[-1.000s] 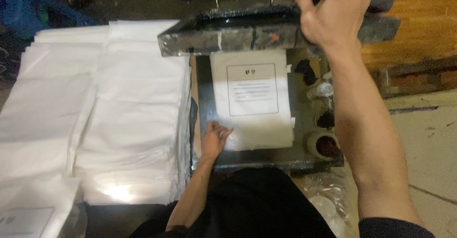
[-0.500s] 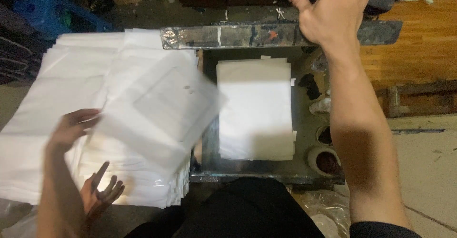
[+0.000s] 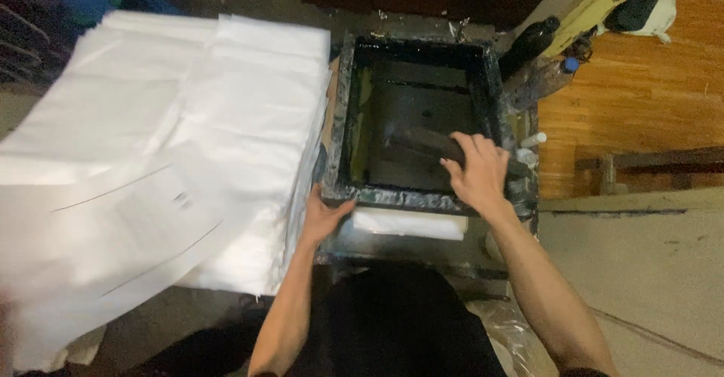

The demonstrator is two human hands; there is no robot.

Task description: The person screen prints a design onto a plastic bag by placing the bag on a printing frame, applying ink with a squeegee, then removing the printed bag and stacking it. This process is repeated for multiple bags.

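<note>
Both hands are at the dark frame (image 3: 417, 124), which lies flat in the middle, just right of the white sheets (image 3: 173, 143). Left hand (image 3: 323, 215) grips the near left corner of the frame. Right hand (image 3: 477, 172) rests with spread fingers on a dark tool (image 3: 426, 145) inside it; I cannot tell if it grasps. A white stack (image 3: 409, 224) shows under the near edge.

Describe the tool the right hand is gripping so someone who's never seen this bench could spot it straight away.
Start at the dark, ink-stained screen frame lying flat in the middle of the bench, right of the white sheet stacks. Inside it, on the black mesh, lies a long dark squeegee bar, which the right hand grips at its right end. It is the only loose object inside the frame.
</note>
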